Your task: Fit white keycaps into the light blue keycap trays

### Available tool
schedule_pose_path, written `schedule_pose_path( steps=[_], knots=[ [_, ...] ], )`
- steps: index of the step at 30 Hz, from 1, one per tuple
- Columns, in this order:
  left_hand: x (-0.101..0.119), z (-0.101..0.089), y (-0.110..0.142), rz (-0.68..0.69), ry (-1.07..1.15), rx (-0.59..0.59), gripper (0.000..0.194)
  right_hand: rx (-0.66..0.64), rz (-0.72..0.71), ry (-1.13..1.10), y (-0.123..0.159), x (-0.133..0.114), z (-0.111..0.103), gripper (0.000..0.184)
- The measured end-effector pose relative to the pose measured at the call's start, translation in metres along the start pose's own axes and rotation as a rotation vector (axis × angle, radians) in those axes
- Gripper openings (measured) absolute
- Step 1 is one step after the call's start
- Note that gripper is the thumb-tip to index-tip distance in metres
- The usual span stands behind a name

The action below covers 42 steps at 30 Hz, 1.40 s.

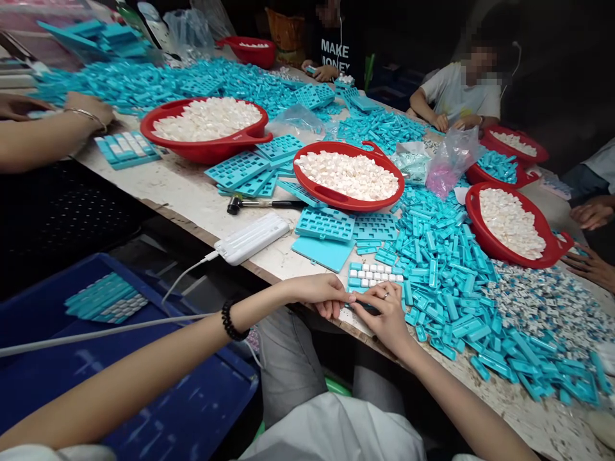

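A small turquoise toy keyboard (376, 274) with rows of white keycaps lies at the table's front edge. My left hand (325, 294) is closed at its lower left corner, fingers curled and index finger reaching to the right. Over the lower rows, my right hand (387, 312) is closed on the keyboard, its thumb and fingertips meeting my left fingertips. Both hands cover the keyboard's near part, and any small piece between the fingertips is hidden. Loose turquoise keycaps (435, 269) are heaped just right of my right hand.
Red baskets of white keycaps (307, 182) stand behind, near turquoise frames (324, 223), a mallet (234, 205) and a white power strip (252, 238). Small white-and-blue parts (542, 307) are piled right. A blue crate (103, 259) sits lower left. Several people work around the table.
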<state>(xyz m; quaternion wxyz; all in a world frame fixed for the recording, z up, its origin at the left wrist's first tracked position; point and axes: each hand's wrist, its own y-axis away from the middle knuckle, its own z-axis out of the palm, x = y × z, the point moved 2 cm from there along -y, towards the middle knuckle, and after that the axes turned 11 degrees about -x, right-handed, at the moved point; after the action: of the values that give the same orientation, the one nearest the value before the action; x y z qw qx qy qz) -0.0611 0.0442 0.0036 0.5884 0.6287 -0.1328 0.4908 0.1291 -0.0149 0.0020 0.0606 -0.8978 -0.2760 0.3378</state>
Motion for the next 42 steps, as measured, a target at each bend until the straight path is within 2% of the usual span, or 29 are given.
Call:
schedule_pose_path(
  steps=[3,6,12,17,25,29,33,37,42],
  knots=[
    [0.000,-0.011,-0.005,-0.049,0.043,-0.120,0.045,0.007,-0.004,-0.012,0.000,-0.001,0.000,0.008],
    [0.002,-0.019,-0.008,-0.069,0.015,-0.147,0.039,0.010,-0.011,-0.028,0.000,-0.001,0.000,0.007],
    [0.005,-0.017,-0.009,-0.148,-0.001,-0.093,0.037,0.014,0.030,-0.073,0.000,0.000,-0.001,0.013],
    [0.010,-0.011,-0.009,-0.224,0.039,-0.067,0.040,0.029,0.043,-0.116,0.000,0.000,-0.002,0.007],
    [0.015,0.003,-0.005,-0.181,0.132,0.001,0.053,0.021,0.041,-0.090,0.000,0.000,-0.001,0.006],
    [0.019,0.008,-0.003,-0.210,0.119,-0.026,0.057,0.039,0.042,-0.090,0.000,-0.002,-0.001,0.008],
    [0.016,0.011,0.000,-0.143,0.166,0.033,0.058,0.030,0.024,-0.053,0.002,-0.004,0.001,0.008],
    [0.009,0.015,0.000,-0.121,0.164,0.014,0.059,0.015,0.006,-0.023,0.002,-0.004,0.002,0.005],
    [0.007,0.016,0.001,-0.160,0.116,0.002,0.058,0.036,0.044,-0.042,0.001,-0.002,0.003,0.006]
  ],
)
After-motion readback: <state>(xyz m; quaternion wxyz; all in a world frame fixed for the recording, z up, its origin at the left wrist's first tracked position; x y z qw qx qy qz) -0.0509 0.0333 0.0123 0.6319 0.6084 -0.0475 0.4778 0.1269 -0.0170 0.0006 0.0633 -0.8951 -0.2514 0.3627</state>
